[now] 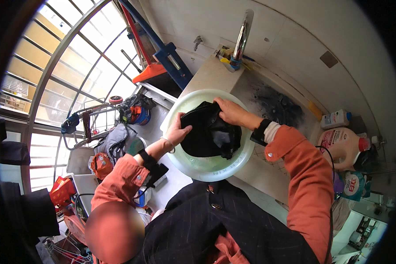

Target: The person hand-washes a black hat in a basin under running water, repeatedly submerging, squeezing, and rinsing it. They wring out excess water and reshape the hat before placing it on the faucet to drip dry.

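Note:
A piece of black cloth [198, 138], perhaps a garment, is held spread over a pale green plastic basin [176, 105]. My left hand [177, 131] grips its left edge, thumb on top. At its upper right edge, my right hand [229, 112] pinches the fabric between thumb and fingers. The lower right part of the cloth is bunched and looks wet. Below the cloth, greenish, slightly foamy liquid [198, 163] shows in the basin. The cloth hides most of the basin's inside.
Dark clothing [282, 107] lies in the sink behind the basin, below a chrome faucet [241, 41]. A large detergent jug [340, 145] and a white bottle [336, 118] stand at right. At left are an orange dustpan [148, 72], a folding cart [92, 122] and a grey bag [115, 142].

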The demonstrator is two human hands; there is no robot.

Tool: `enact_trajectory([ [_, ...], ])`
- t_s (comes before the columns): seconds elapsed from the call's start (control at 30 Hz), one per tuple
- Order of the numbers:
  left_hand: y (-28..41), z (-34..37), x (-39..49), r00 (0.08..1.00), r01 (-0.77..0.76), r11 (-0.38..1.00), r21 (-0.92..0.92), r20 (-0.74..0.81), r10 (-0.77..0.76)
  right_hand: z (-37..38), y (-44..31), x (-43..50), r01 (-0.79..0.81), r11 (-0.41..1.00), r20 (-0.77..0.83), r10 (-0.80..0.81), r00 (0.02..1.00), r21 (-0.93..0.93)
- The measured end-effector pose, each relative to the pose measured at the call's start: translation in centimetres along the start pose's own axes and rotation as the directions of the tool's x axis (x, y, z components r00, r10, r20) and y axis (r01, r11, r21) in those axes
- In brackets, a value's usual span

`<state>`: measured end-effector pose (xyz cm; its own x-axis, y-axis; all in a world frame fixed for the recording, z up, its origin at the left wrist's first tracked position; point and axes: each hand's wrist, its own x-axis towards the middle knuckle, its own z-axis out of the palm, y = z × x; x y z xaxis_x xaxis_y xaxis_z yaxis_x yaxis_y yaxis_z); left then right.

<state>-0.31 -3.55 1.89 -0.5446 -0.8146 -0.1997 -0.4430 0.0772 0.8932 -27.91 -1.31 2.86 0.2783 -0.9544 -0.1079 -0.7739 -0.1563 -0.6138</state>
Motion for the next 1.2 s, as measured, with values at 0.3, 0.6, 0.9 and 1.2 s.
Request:
enact_trajectory([
  [0.3,-5.7,5.6,0.4,0.929,0.363,0.871,0.331,-0.05,-0.368,4.1,-1.2,-2.0,0.109,0.891,0.115,-0.064,0.991,-0.442],
  [0.6,-5.1,7.1,2.7,0.819,0.54,0.716,0.441,-0.079,-0.569,8.5,0.5,-1.2,0.005,0.918,0.222,0.09,0.971,-0.396],
  [0.9,-2.6,1.4,1.3,0.76,0.64,0.556,-0.531,0.33,-0.559,3.8,1.4,-2.2,-0.008,0.999,0.266,0.02,0.964,-0.045],
  [1.2,7.1,0.6,0.7,0.952,0.291,0.919,-0.268,0.173,-0.251,0.4,0.0,-10.8,-0.058,0.994,-0.017,0.06,0.998,0.098],
])
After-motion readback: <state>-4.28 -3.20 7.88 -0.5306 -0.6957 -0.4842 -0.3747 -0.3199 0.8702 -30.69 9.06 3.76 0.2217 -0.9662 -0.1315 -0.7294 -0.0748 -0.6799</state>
